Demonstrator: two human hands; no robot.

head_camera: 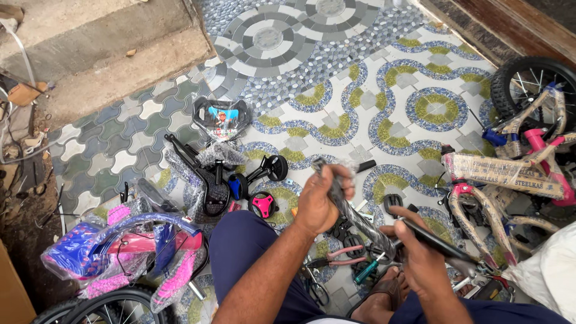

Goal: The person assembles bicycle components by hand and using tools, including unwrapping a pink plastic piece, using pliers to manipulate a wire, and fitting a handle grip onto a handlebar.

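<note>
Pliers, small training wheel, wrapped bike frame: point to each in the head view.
pliers (343, 257), head view, on the pink handles.
small training wheel (277, 168), head view, on the black tyre.
wrapped bike frame (504, 173), head view, on the paper-wrapped top tube.

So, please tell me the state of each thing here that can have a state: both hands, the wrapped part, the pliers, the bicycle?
Left hand: closed on the plastic-wrapped grey metal bar.
Right hand: closed on the slim black tool handle.
Pink-handled pliers: lying on the floor, unheld.
Pink bicycle frame in brown wrapping: still wrapped.
</note>
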